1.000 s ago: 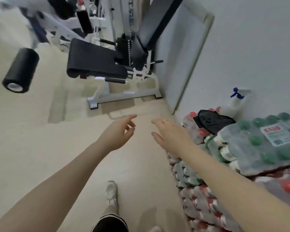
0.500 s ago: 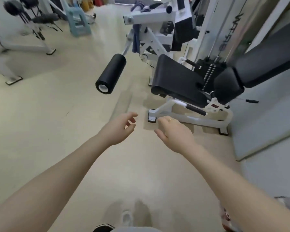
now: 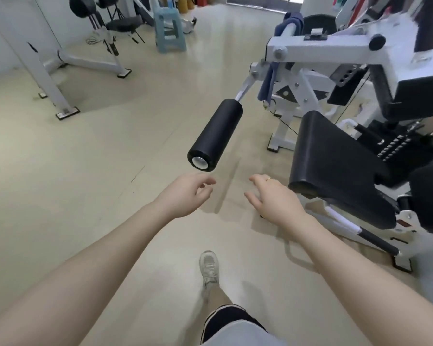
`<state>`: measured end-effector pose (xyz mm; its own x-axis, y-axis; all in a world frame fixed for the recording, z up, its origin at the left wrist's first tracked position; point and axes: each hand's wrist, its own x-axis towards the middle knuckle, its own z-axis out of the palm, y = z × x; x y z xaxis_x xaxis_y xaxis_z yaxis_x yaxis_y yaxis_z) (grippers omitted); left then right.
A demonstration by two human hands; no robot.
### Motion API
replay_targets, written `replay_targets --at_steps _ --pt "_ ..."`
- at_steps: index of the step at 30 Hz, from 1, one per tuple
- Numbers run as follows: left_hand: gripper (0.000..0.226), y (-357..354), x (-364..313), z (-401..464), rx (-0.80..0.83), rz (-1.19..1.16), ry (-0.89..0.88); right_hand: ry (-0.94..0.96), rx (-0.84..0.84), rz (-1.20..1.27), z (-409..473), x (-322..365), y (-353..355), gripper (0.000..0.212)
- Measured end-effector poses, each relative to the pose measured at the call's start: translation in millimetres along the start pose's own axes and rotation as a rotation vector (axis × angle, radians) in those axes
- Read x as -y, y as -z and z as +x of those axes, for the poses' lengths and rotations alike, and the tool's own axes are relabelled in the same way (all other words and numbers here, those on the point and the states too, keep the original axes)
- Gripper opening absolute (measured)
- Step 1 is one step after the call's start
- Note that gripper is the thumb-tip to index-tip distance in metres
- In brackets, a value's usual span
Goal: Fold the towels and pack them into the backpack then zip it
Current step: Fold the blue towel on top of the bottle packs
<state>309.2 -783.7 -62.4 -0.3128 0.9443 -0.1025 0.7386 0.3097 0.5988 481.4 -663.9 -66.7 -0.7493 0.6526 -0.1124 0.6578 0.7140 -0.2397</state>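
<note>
A blue towel (image 3: 292, 20) hangs over the top bar of the white exercise machine (image 3: 318, 49), with a strip of the same blue cloth trailing down beside the frame lower on. It is the only towel I can pick out from here, and it sits well apart from both of my hands.

My left hand (image 3: 183, 196) is held out in front over the floor (image 3: 85, 171), fingers loosely curled and holding nothing. My right hand (image 3: 273, 198) is out beside it, fingers spread and relaxed, also holding nothing; a thin ring (image 3: 269, 179) shows on one finger. The two hands do not touch each other, and both bare forearms run back toward me.

Just beyond the left hand's fingertips in the view, the black foam roller pad (image 3: 216, 134) of the machine points toward me, its pale end cap facing the camera. To the right of my right hand is the machine's black padded seat (image 3: 335, 156), tilted, with the weight stack (image 3: 395, 146) behind it.

Below the hands, one of my feet in a light sneaker (image 3: 209, 267) stands on the beige floor, with the dark hem of my shorts (image 3: 225, 318) above it.

Farther off at the left stands another white equipment frame (image 3: 48, 71), and near the back a pale blue plastic stool (image 3: 169, 28).
</note>
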Motion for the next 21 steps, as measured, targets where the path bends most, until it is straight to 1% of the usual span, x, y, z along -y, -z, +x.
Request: replay_targets --at_steps 4,7,12,16,19,21 --pt "0.026 43 36 90 0.007 0.025 0.036 0.018 0.036 -0.001 119 -1 14 0.043" --pt "0.024 81 57 153 0.008 0.018 0.056 0.023 0.032 0.018 199 3 34 0.042" --pt "0.025 126 94 235 -0.009 -0.033 0.062 0.030 0.056 0.030 303 17 45 0.040" --pt "0.026 147 131 308 0.033 -0.012 -0.009 -0.003 0.053 0.038 372 25 42 0.041" --pt "0.026 163 156 372 0.095 0.012 -0.099 -0.090 0.020 0.071 423 24 39 0.043" --pt "0.026 179 171 418 0.153 0.042 -0.180 -0.182 -0.004 0.090 458 24 38 0.043"
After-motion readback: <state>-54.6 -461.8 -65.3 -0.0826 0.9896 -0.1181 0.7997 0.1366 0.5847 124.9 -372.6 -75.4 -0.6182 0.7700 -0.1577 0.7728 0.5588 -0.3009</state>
